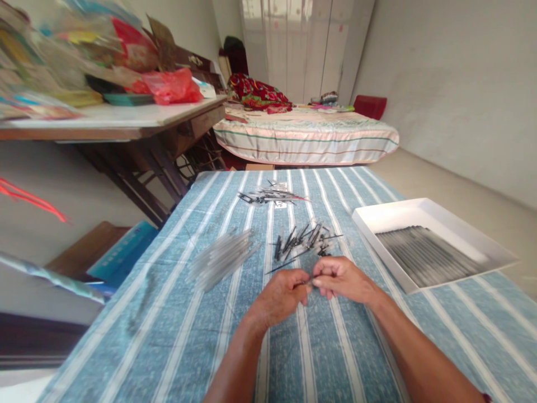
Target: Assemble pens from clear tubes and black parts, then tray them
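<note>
My left hand (285,296) and my right hand (342,278) meet over the front middle of the table, fingertips pinched together. A small, thin piece shows between them, too blurred to name. Just beyond the fingers lies a loose heap of short black plastic parts (302,239), with one thin dark stick pointing left from it. To the left, a bundle of clear, thin tubes (224,258) rests at a slant. Farther back is another pile of thin dark sticks (272,195), with a red one among them. At right, a white box (423,211) holds a row of dark, slim sticks (415,252).
A blue striped cloth (176,336) covers the table. On the left stands a higher table (180,115) loaded with plastic bags, including a red bag (174,87). A bed (302,134) and a pale wardrobe (306,45) are behind.
</note>
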The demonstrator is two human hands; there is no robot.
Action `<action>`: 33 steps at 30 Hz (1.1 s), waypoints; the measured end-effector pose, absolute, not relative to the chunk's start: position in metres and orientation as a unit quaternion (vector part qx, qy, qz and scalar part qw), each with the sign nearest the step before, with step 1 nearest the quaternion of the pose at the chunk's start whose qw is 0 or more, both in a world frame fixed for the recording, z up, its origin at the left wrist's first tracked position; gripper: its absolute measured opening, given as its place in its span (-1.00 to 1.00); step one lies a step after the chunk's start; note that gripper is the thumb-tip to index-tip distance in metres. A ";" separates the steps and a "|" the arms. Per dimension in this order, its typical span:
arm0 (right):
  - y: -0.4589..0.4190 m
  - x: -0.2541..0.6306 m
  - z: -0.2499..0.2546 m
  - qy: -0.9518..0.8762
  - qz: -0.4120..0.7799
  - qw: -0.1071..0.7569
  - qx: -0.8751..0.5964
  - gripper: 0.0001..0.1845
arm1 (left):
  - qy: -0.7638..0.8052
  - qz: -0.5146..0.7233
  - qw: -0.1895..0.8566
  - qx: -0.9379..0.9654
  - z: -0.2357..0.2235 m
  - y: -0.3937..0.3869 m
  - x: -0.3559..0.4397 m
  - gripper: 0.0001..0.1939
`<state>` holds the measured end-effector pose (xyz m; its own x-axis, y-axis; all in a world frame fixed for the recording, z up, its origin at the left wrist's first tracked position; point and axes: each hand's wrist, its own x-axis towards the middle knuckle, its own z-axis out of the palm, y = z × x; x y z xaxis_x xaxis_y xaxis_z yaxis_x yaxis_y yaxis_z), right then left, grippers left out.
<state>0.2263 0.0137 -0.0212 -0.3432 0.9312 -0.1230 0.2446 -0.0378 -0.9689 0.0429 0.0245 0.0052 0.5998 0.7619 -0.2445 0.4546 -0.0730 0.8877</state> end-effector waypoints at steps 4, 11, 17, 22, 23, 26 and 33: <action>0.014 0.227 -0.019 -0.610 0.528 0.311 -0.502 -0.56 | 0.427 0.150 0.530 0.717 0.005 0.024 0.044 -0.85; 0.014 0.226 -0.021 -0.609 0.545 0.308 -0.486 -0.54 | 0.420 0.186 0.514 0.724 -0.003 0.025 0.045 -0.85; 0.014 0.226 -0.020 -0.610 0.553 0.324 -0.466 -0.66 | 0.434 0.217 0.453 0.748 -0.009 0.026 0.045 -0.90; 0.015 0.224 -0.020 -0.601 0.539 0.341 -0.482 -0.63 | 0.429 0.187 0.405 0.785 0.000 0.026 0.045 -0.76; 0.015 0.224 -0.021 -0.600 0.537 0.344 -0.483 -0.63 | 0.428 0.180 0.395 0.793 0.001 0.026 0.044 -0.73; 0.016 0.225 -0.022 -0.595 0.543 0.343 -0.483 -0.62 | 0.421 0.161 0.375 0.810 0.005 0.027 0.042 -0.72; 0.015 0.224 -0.026 -0.560 0.577 0.354 -0.478 -0.61 | 0.423 0.207 0.356 0.807 0.007 0.023 0.044 -0.85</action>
